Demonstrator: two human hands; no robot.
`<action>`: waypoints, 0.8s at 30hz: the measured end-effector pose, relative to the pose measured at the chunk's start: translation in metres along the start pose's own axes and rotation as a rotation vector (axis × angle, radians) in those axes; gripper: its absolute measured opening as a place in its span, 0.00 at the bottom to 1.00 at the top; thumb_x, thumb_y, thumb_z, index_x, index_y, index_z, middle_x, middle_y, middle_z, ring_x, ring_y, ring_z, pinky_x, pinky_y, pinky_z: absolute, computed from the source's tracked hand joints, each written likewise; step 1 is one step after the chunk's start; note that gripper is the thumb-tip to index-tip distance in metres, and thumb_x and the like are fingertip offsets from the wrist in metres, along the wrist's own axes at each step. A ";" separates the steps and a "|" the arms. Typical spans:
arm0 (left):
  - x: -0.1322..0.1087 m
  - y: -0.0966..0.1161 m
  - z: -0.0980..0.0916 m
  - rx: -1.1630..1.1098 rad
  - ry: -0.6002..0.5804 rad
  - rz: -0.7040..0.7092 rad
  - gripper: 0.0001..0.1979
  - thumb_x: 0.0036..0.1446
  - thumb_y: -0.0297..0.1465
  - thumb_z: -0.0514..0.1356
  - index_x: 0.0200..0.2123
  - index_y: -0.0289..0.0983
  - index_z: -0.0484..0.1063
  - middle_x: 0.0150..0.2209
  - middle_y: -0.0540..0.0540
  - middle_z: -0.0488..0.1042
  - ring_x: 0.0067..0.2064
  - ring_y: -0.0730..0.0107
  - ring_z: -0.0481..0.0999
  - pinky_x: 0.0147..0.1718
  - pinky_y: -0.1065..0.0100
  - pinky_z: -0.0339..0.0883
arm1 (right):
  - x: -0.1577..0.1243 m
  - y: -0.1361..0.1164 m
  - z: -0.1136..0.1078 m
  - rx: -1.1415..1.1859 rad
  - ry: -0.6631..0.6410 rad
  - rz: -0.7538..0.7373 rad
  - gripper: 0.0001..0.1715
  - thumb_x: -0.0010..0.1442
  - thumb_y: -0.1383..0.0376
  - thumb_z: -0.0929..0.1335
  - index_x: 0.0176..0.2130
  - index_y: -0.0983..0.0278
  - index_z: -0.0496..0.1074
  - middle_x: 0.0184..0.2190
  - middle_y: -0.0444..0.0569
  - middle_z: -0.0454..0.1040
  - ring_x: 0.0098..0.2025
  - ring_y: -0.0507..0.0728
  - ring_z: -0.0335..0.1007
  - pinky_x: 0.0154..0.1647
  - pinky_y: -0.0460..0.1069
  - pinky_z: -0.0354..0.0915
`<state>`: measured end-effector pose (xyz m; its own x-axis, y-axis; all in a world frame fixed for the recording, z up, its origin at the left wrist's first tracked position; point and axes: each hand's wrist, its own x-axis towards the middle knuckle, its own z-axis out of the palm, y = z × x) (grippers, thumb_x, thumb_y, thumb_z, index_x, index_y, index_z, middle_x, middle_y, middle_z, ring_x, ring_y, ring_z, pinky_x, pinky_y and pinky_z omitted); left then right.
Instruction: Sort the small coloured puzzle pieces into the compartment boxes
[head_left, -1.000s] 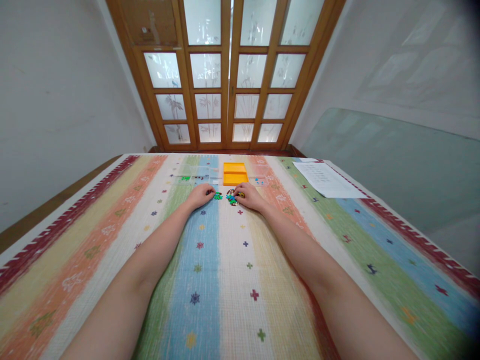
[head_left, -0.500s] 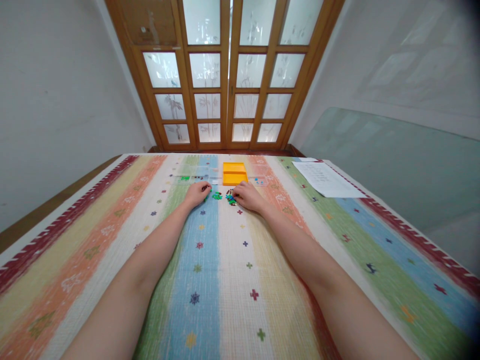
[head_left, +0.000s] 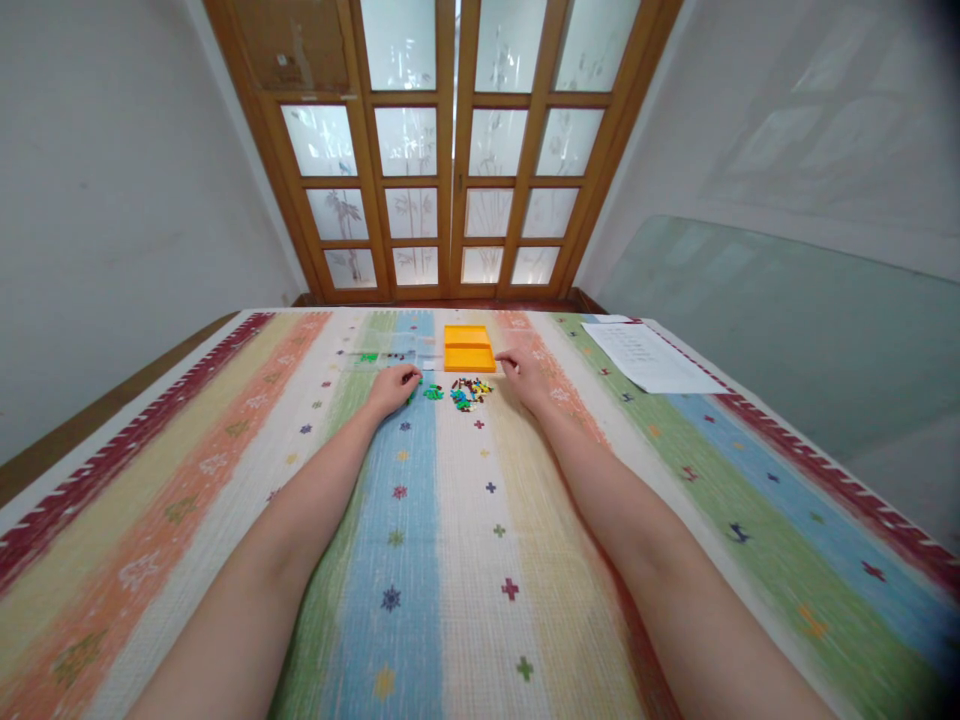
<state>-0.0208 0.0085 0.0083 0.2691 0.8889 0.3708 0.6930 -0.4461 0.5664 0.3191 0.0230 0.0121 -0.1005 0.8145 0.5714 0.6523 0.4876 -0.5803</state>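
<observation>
Small pieces in blue, green, brown and yellow form a mixed pile (head_left: 471,393) on the striped cloth, with a small green pile (head_left: 433,392) to its left. My left hand (head_left: 395,389) rests left of the green pile, fingers pinched on something too small to make out. Right of the open yellow box (head_left: 469,358), my right hand (head_left: 525,376) is closed, thumb and forefinger together near the box's corner; anything between them is too small to see. Green pieces (head_left: 369,357) and dark pieces (head_left: 396,357) lie in a clear tray beyond my left hand.
White printed sheets (head_left: 649,357) lie at the table's right rear. A striped tablecloth (head_left: 465,560) covers the table. Wooden doors with frosted panes (head_left: 414,210) stand behind it, and a pale glass panel (head_left: 787,330) leans at the right.
My right hand has moved from the mixed pile up and right, beside the yellow box, uncovering more of the pile. My left hand has stayed in nearly the same place.
</observation>
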 end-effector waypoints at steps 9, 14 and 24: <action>0.000 -0.001 0.001 -0.006 0.003 -0.006 0.13 0.64 0.35 0.57 0.41 0.39 0.81 0.37 0.45 0.81 0.37 0.61 0.76 0.41 0.63 0.67 | 0.001 0.048 -0.009 -0.059 0.262 0.330 0.21 0.63 0.64 0.63 0.47 0.66 0.81 0.46 0.55 0.82 0.48 0.62 0.76 0.53 0.55 0.67; 0.000 -0.002 0.001 0.005 0.008 0.006 0.13 0.64 0.35 0.56 0.41 0.39 0.81 0.37 0.45 0.81 0.38 0.61 0.76 0.40 0.63 0.66 | 0.003 0.055 -0.003 -0.056 0.282 0.303 0.24 0.63 0.64 0.64 0.53 0.67 0.80 0.49 0.57 0.81 0.49 0.62 0.76 0.56 0.56 0.67; 0.000 -0.001 0.001 0.034 0.002 0.018 0.13 0.65 0.35 0.56 0.41 0.38 0.80 0.37 0.45 0.82 0.37 0.62 0.76 0.41 0.64 0.67 | -0.002 0.034 0.002 -0.106 0.126 0.130 0.20 0.65 0.62 0.64 0.50 0.62 0.80 0.47 0.54 0.81 0.49 0.63 0.74 0.55 0.58 0.69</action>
<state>-0.0209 0.0094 0.0070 0.2798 0.8806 0.3824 0.7103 -0.4579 0.5347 0.3400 0.0389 -0.0103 0.0798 0.8194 0.5677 0.7295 0.3402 -0.5934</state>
